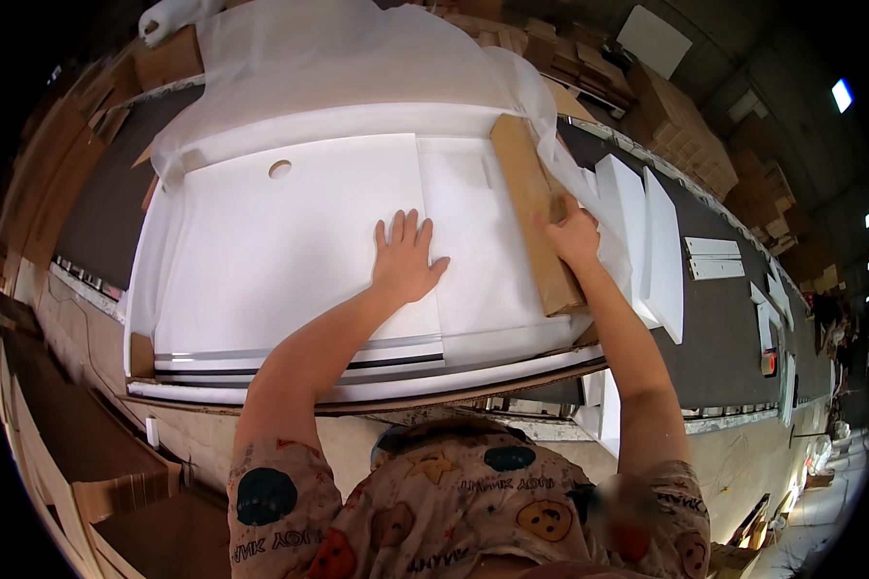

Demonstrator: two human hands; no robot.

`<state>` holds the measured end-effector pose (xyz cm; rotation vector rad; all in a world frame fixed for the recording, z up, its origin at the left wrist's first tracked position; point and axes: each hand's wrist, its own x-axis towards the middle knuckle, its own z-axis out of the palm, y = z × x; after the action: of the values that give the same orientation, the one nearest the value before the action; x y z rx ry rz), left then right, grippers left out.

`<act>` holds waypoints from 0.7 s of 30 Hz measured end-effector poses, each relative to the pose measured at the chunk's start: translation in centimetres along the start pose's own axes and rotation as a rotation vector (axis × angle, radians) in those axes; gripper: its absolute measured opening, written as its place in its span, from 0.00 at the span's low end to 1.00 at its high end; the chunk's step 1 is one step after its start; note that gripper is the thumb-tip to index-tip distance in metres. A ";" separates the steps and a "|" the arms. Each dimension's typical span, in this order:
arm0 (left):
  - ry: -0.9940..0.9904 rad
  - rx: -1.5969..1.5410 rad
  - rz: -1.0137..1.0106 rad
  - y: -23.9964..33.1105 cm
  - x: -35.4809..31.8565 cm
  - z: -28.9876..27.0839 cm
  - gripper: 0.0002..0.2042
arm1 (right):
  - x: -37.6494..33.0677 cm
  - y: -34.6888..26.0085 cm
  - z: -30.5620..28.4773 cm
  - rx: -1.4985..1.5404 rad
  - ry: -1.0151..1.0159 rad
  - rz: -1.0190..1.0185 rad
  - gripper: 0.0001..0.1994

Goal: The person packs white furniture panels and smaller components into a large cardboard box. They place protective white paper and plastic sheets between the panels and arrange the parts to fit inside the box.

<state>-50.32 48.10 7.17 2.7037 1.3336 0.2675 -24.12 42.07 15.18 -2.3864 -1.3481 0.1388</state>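
My left hand [406,259] lies flat with fingers spread on a large white panel [261,251], near its right edge. A round hole shows near the panel's far edge, and a metal-and-black strip runs along its near side. Panel and a second white surface [478,241] sit inside a shallow carton [473,388] lined with white foam. At the carton's right end, a long brown cardboard piece [528,207] lies from far to near. My right hand [572,234] grips its right side, fingers curled over the edge; some fingertips are hidden.
A translucent foam sheet [348,58] drapes over the carton's far side and right end. White foam boards [647,241] stand to the right, on a dark conveyor [719,328] with smaller white panels [714,259]. Stacked cardboard [681,125] fills the far right; open cartons [97,444] stand lower left.
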 end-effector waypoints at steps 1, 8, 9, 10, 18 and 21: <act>0.014 -0.004 -0.007 -0.1 0.1 0.0 0.34 | 0.1 -0.1 0.3 -0.070 0.003 0.014 0.37; 0.092 0.012 -0.003 -0.3 -0.1 0.7 0.34 | -1.3 -1.9 2.1 -0.429 0.020 -0.270 0.25; 0.102 -0.008 0.006 -0.3 0.0 0.5 0.34 | -1.2 -1.1 3.0 -0.437 0.041 -0.337 0.28; 0.090 0.002 0.005 -0.2 -0.2 0.5 0.34 | -1.7 -0.7 3.2 -0.449 -0.064 -0.442 0.32; 0.143 0.058 0.026 -0.9 -0.1 0.9 0.32 | -5.0 1.5 -9.2 0.476 -0.763 -0.524 0.22; 0.142 0.053 0.032 -0.2 -0.3 0.7 0.32 | -3.9 13.4 -12.0 0.627 0.230 -0.170 0.18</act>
<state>-50.51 47.98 6.41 2.7986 1.3531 0.4407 -12.19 29.21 20.59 -1.7057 -1.1735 0.1983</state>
